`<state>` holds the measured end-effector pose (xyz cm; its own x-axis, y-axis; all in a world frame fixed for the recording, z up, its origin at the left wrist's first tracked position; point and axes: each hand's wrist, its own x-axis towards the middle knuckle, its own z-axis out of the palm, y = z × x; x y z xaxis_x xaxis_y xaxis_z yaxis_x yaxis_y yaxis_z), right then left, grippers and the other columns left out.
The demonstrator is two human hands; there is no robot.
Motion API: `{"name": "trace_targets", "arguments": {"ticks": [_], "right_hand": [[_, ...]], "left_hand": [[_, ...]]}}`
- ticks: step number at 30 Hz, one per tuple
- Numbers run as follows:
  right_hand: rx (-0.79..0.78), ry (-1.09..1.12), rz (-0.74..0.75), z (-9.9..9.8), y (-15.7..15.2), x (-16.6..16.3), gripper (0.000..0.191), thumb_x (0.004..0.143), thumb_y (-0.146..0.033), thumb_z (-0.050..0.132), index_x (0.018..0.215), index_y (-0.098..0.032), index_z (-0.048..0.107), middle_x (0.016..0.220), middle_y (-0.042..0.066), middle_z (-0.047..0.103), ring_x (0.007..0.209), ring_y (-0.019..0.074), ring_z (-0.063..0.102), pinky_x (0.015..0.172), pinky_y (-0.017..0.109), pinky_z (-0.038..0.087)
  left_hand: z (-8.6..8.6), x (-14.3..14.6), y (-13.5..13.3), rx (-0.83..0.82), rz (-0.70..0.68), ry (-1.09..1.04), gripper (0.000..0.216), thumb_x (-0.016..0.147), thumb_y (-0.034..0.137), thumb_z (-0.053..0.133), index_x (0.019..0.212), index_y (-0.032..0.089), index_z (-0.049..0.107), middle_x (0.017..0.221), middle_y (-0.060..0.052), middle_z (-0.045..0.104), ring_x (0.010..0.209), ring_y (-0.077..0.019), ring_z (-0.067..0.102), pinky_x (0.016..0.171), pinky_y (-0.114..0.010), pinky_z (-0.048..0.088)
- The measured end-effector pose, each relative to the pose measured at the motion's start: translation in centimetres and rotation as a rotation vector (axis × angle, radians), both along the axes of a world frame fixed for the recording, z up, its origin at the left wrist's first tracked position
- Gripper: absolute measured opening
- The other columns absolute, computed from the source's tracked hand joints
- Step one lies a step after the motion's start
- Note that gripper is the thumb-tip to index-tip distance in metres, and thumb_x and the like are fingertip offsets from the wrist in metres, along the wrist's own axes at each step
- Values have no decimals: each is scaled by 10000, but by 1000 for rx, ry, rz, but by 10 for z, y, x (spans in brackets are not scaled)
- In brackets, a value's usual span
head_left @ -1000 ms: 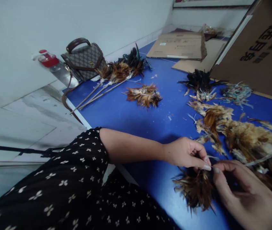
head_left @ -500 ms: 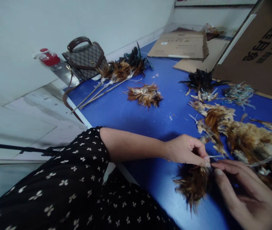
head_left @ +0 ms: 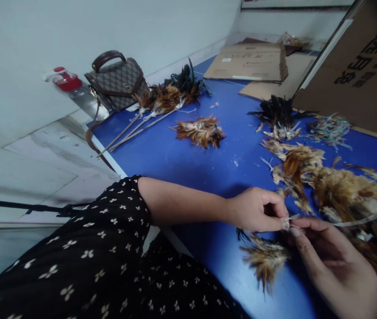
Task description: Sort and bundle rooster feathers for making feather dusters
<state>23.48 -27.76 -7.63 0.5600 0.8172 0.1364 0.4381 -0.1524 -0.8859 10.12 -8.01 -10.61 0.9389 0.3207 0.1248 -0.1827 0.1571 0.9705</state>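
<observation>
My left hand (head_left: 259, 208) reaches in from the left, its thumb and forefinger pinched on the white-bound end of a feather bundle (head_left: 264, 261). The bundle's tan and brown feathers fan downward over the blue table, with a few dark ones at its left. Close against those fingertips, my right hand (head_left: 341, 261) pinches a thin white strip (head_left: 295, 217) at the binding. Fingertips of both hands nearly meet there and partly hide the wrap. A pale length of strip (head_left: 357, 220) trails right, behind the right hand.
Loose brown and tan feathers (head_left: 351, 190) pile at the right, by a black feather bundle (head_left: 276, 113) and a bluish tangle (head_left: 329, 128). Another brown bundle (head_left: 200, 132) lies mid-table. Feather-tipped sticks (head_left: 141, 128), a handbag (head_left: 118, 84), a bottle (head_left: 78, 95) and cardboard (head_left: 248, 62) stand farther back.
The feather bundle has turned, showing a lighter tan side instead of dark brown. My right fingertips have moved left and closed in beside the left ones at the binding.
</observation>
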Motion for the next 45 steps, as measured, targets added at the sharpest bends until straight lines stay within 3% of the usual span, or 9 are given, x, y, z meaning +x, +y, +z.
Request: {"name": "trace_targets", "arguments": {"ticks": [4, 7, 13, 21, 24, 29, 33, 38, 45], "right_hand": [[-3, 28, -43, -2, -1, -2, 414, 968, -666, 921, 1104, -281, 852, 1043, 81, 880, 773, 210, 843, 636, 205, 696], [-30, 45, -75, -4, -3, 0, 440, 966, -657, 934, 1163, -267, 878, 1053, 83, 900, 750, 208, 846, 620, 201, 692], [3, 2, -87, 1, 0, 2, 409, 937, -648, 960, 1102, -275, 926, 1032, 54, 922, 813, 241, 888, 715, 248, 746], [80, -239, -25, -3, -2, 5, 256, 1040, -562, 897, 1049, -307, 876, 1094, 6, 874, 925, 212, 853, 944, 301, 711], [105, -397, 42, 3, -2, 2, 184, 1103, -462, 835, 1018, -300, 815, 1040, 5, 827, 862, 198, 791, 894, 322, 661], [75, -626, 23, 10, 0, 1, 192, 1159, -406, 746, 1016, -278, 762, 944, 12, 775, 745, 188, 714, 744, 355, 572], [133, -716, 148, 8, 6, 5, 200, 1171, -326, 688, 977, -276, 701, 896, 0, 727, 713, 164, 708, 689, 324, 545], [117, -786, 221, 1, 8, 10, 211, 1196, -334, 609, 1005, -274, 674, 836, -25, 696, 641, 135, 687, 613, 282, 511], [20, -1000, 91, -2, -1, 10, 224, 1192, -330, 592, 992, -262, 666, 868, 2, 711, 666, 174, 632, 599, 336, 404]], "left_hand": [[3, 1, 1, 277, 110, -124, 199, 763, 82, 898, 788, 184, 729, 945, -65, 818, 886, -151, 764, 894, -302, 626], [12, 0, 0, 373, 157, -128, 220, 783, 44, 853, 749, 204, 706, 956, -63, 834, 938, -162, 788, 974, -319, 654], [26, -6, -2, 361, 150, -54, 252, 863, 64, 879, 741, 223, 726, 1053, -90, 859, 1086, -198, 825, 1106, -361, 671], [22, -7, -3, 365, 132, -94, 235, 810, 53, 920, 758, 220, 763, 1052, -99, 841, 1087, -206, 804, 1118, -370, 662], [16, -6, -4, 307, 156, -96, 240, 786, 99, 934, 752, 214, 726, 1005, -83, 812, 1007, -188, 780, 1056, -366, 664], [6, -3, -1, 110, 125, -70, 390, 730, 166, 1039, 745, 200, 651, 967, -67, 785, 895, -150, 740, 851, -297, 612], [7, -1, 1, -12, 6, -105, 366, 764, 180, 1071, 804, 180, 707, 1045, -86, 823, 989, -160, 775, 955, -331, 607], [11, 0, -3, -339, -189, -92, 463, 697, 282, 1158, 848, 155, 738, 1007, -51, 825, 998, -157, 796, 1096, -403, 609], [9, -1, -2, -360, -116, 88, 582, 598, 373, 1206, 835, 141, 729, 920, -32, 794, 892, -142, 738, 987, -399, 590]]}}
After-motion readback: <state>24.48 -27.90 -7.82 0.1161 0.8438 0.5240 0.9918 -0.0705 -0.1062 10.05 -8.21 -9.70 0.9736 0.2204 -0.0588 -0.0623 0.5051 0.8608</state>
